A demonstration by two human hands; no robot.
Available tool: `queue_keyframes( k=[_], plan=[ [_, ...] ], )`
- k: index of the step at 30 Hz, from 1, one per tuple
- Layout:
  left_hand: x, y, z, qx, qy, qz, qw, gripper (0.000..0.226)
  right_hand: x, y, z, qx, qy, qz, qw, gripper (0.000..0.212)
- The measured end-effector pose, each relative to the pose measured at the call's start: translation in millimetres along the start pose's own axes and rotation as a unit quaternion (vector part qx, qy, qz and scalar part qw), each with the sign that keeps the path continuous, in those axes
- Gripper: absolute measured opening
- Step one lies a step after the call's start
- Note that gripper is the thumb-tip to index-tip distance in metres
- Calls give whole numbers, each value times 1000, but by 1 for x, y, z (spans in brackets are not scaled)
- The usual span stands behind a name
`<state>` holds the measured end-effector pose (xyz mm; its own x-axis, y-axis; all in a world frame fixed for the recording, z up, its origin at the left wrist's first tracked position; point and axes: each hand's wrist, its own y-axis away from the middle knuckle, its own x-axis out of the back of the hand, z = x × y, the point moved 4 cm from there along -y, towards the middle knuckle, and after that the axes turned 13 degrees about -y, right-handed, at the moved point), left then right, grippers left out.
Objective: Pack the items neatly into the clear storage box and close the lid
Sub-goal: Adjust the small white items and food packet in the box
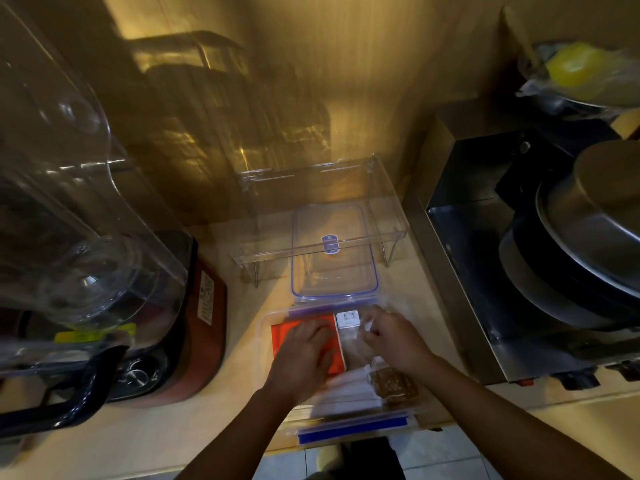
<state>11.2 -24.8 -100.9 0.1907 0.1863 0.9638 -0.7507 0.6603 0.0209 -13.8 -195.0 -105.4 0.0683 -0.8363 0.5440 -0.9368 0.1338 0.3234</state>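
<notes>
A clear storage box with blue clips sits at the counter's front edge. Inside lie an orange flat pack on the left, a white charger plug at the far side, white wrapped pieces and a brown item near the front right. My left hand rests flat on the orange pack, fingers spread. Above the box's right half, my right hand pinches something small and pale near the plug; I cannot tell what it is. The clear lid with a blue seal lies just beyond the box.
A clear acrylic shelf stands over the lid at the back. On the left are a large clear appliance cover and a red base. At the right sits a steel box holding stacked metal pans.
</notes>
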Motion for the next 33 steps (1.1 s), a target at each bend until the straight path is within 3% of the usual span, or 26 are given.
queue_keyframes(
  k=[2,5,10,12,15,20,24,26,28,30,33],
  plan=[
    [0,-1,-2,23,1,0,1000,41,0,-4,-1,-10,-44,36,998,17],
    [0,-2,-3,31,6,-14,999,40,-7,-8,-2,-24,-76,18,997,23],
    [3,-4,-4,38,16,-17,999,41,-10,-11,-6,11,48,17,999,11],
    [6,-6,-3,53,41,-7,998,48,-7,-10,-10,30,47,12,998,10],
    [12,-10,3,76,110,-5,991,51,2,-8,-12,40,-40,-10,998,16],
    [17,-18,15,74,196,-25,978,36,19,2,-16,14,-184,-61,981,24],
    [19,-22,19,128,357,-52,924,22,25,7,-20,-9,-249,-67,966,25],
    [18,-23,18,158,423,-38,891,18,29,7,-20,-1,-203,-49,978,26],
    [19,-23,14,184,447,-1,875,14,31,7,-19,35,-20,-31,999,31],
    [19,-21,9,215,461,31,860,12,27,7,-16,58,173,-24,983,40],
    [18,-18,4,253,462,47,849,8,11,5,-13,49,321,-39,945,47]
  ],
)
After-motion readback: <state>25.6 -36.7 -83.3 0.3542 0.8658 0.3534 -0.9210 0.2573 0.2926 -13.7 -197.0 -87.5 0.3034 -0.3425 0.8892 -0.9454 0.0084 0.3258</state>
